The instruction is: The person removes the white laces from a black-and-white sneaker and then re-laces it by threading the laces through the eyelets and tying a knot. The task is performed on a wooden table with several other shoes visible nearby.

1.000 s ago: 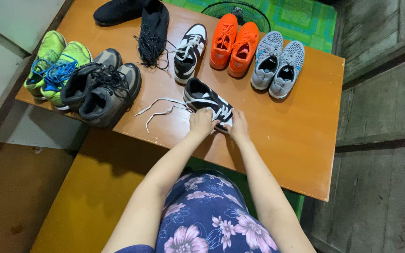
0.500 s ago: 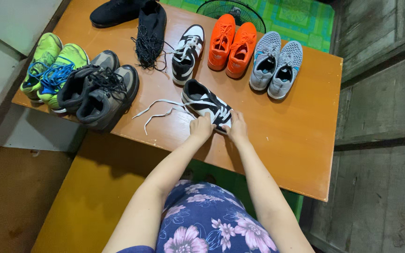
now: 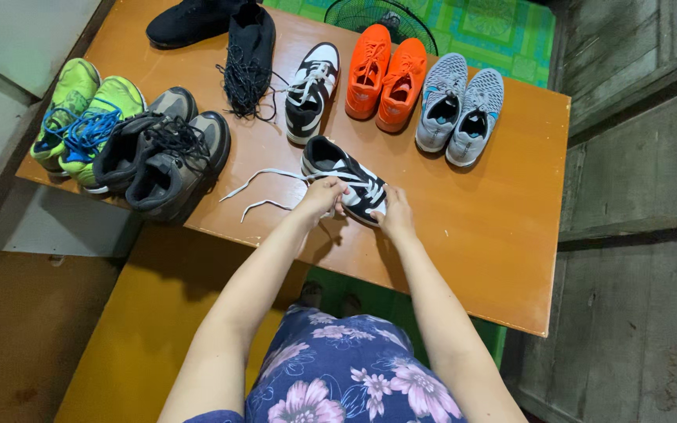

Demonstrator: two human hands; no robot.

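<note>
Both hands' fingers, left hand (image 3: 323, 196) and right hand (image 3: 394, 217), stay clamped on black-and-white sneaker (image 3: 344, 177); bare table (image 3: 472, 235) rightward, unchanged

Orange-brown wooden table (image 3: 472, 258) carries everything. On it: green pair (image 3: 84, 117), grey pair (image 3: 162, 157), black pair (image 3: 221, 31), orange pair (image 3: 385, 78), light-grey pair (image 3: 460, 106). Also two black-and-white sneakers (image 3: 346, 176), one mid-table with white laces (image 3: 256, 188) trailing loose.

Open bench (image 3: 495, 235) surface lies right of the black-and-white shoe (image 3: 346, 176). Left approach obstructed by loose white laces (image 3: 256, 192) and grey shoes (image 3: 162, 160). Far side blocked by orange pair (image 3: 385, 78) and grey-blue pair (image 3: 460, 106).
</note>
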